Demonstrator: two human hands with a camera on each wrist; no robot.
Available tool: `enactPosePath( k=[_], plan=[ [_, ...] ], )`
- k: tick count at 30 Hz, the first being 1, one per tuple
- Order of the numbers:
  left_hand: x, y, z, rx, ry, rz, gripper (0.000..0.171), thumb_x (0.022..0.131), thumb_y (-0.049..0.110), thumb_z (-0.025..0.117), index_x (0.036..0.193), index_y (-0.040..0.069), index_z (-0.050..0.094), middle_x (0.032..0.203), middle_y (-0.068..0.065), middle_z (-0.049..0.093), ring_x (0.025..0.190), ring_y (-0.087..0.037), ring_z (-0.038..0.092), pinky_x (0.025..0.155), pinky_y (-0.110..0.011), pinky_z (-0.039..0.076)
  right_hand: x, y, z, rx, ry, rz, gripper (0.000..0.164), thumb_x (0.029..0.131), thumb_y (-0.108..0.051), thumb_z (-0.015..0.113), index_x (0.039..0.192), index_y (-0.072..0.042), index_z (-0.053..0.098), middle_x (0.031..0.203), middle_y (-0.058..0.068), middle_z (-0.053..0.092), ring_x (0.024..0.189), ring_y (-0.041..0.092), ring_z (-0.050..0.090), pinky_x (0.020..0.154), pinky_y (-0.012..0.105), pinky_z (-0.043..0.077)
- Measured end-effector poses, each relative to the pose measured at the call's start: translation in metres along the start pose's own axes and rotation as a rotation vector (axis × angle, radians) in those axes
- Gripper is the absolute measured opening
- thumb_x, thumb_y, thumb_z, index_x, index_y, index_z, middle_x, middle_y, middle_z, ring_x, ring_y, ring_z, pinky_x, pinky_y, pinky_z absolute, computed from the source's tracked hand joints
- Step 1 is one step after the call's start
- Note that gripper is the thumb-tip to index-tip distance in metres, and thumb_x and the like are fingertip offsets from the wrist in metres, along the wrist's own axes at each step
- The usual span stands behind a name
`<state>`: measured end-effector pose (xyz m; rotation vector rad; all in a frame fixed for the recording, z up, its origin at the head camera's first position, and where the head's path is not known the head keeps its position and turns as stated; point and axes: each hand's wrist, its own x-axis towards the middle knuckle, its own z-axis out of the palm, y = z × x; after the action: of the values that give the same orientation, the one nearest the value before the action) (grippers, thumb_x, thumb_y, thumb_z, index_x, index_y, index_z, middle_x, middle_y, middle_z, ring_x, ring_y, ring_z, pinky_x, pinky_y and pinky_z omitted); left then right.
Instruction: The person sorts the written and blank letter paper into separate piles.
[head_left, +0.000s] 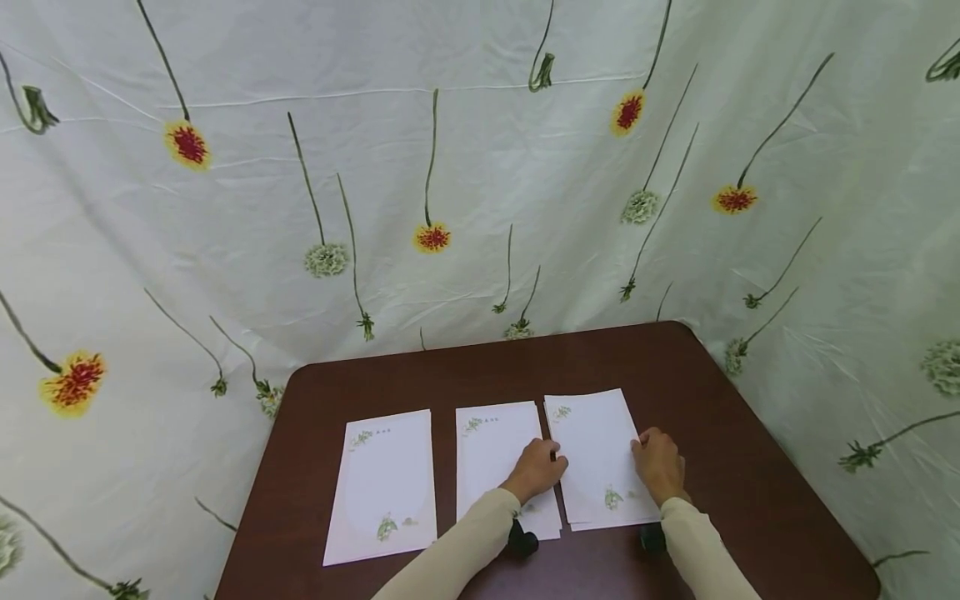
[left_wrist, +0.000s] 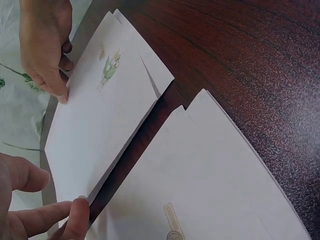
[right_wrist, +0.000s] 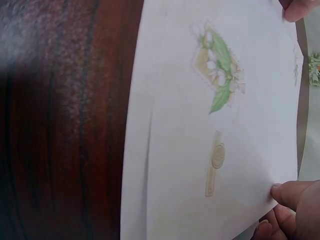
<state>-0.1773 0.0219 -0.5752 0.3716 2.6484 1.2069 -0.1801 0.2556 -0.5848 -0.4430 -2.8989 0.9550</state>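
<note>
Two thin stacks of white letter paper with printed flowers lie side by side, the right stack (head_left: 596,467) and the middle stack (head_left: 487,467). My left hand (head_left: 536,468) is at the right stack's left edge, its fingertips (left_wrist: 79,207) right at the edge and its thumb raised apart from them. At the opposite edge, my right hand (head_left: 660,465) pinches the stack, thumb (right_wrist: 286,192) on top and the other fingers below. A lower sheet shows slightly offset along the stack's near edge. My left forearm hides part of the middle stack.
Another white sheet (head_left: 382,492) with the same print lies at the left of the dark brown table (head_left: 480,371). A flower-patterned white curtain (head_left: 480,167) hangs behind the table and along its sides. A narrow gap separates the middle and right stacks.
</note>
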Motion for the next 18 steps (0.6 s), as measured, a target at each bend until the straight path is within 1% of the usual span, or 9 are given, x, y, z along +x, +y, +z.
enactPosePath(
  k=[4, 10, 18],
  plan=[
    [-0.0004, 0.001, 0.0014, -0.003, -0.004, 0.0, 0.041, 0.099, 0.015, 0.061, 0.127, -0.014, 0.066, 0.127, -0.03, 0.064, 0.126, -0.043, 0.061, 0.109, -0.05, 0.049, -0.0014, 0.0013, 0.005, 0.001, 0.015, 0.0, 0.025, 0.102, -0.012, 0.062, 0.111, 0.012, 0.062, 0.103, 0.03, 0.067, 0.096, 0.045, 0.065, 0.091, 0.061, 0.044],
    [-0.0011, 0.0004, 0.0036, 0.0, 0.0, 0.0, 0.041, 0.098, 0.012, 0.062, 0.127, -0.017, 0.064, 0.13, -0.033, 0.06, 0.129, -0.046, 0.057, 0.109, -0.054, 0.048, -0.0033, 0.0011, 0.0071, -0.018, 0.014, -0.015, 0.025, 0.102, -0.012, 0.062, 0.111, 0.012, 0.062, 0.105, 0.031, 0.064, 0.096, 0.045, 0.065, 0.089, 0.06, 0.044],
    [-0.0018, -0.0027, 0.0062, 0.018, -0.002, -0.02, 0.043, 0.098, 0.015, 0.062, 0.129, -0.015, 0.064, 0.128, -0.028, 0.056, 0.125, -0.042, 0.059, 0.107, -0.051, 0.05, -0.0028, 0.0006, 0.0113, -0.022, 0.026, -0.009, 0.025, 0.102, -0.013, 0.063, 0.112, 0.011, 0.062, 0.108, 0.03, 0.063, 0.097, 0.045, 0.064, 0.09, 0.058, 0.043]
  ],
)
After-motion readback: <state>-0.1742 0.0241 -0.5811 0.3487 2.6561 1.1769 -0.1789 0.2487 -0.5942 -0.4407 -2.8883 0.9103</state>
